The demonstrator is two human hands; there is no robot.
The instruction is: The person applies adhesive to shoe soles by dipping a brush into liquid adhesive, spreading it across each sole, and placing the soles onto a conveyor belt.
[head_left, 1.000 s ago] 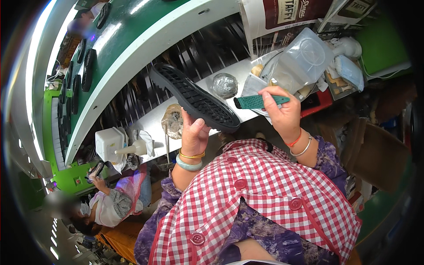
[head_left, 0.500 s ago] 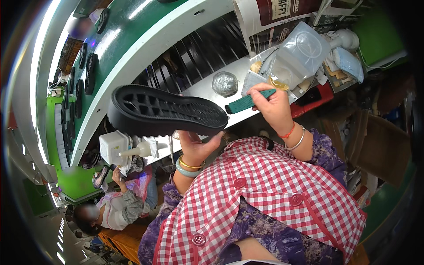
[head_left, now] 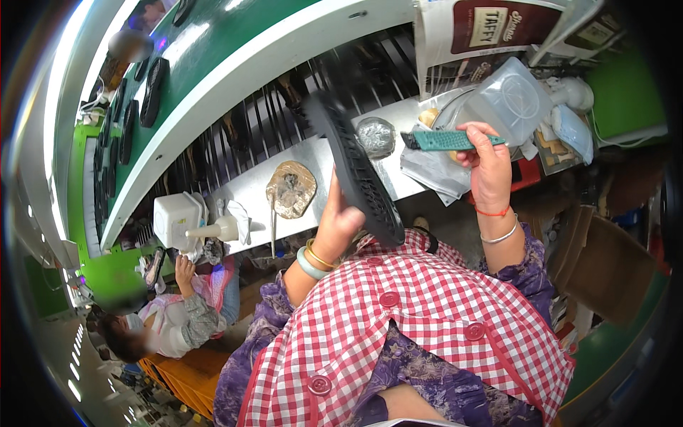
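L hand (head_left: 337,226) grips black sole (head_left: 361,174), mid-pic, long axis 11–5 o'clock, can't tell toe end; R hand (head_left: 489,171) has green brush (head_left: 445,140) pinched in fingers, bristles to 9; silvery lump (head_left: 375,137) seen btwn; brown dish (head_left: 291,191) at sole's 9, clear tub (head_left: 509,96) at brush's 2

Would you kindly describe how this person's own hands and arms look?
The left hand and right hand are ungloved. On the left are a gold-coloured bangle and a pale green bangle; on the right, a red cord bracelet and a silvery bangle. Purple patterned sleeves stop short of both hands.
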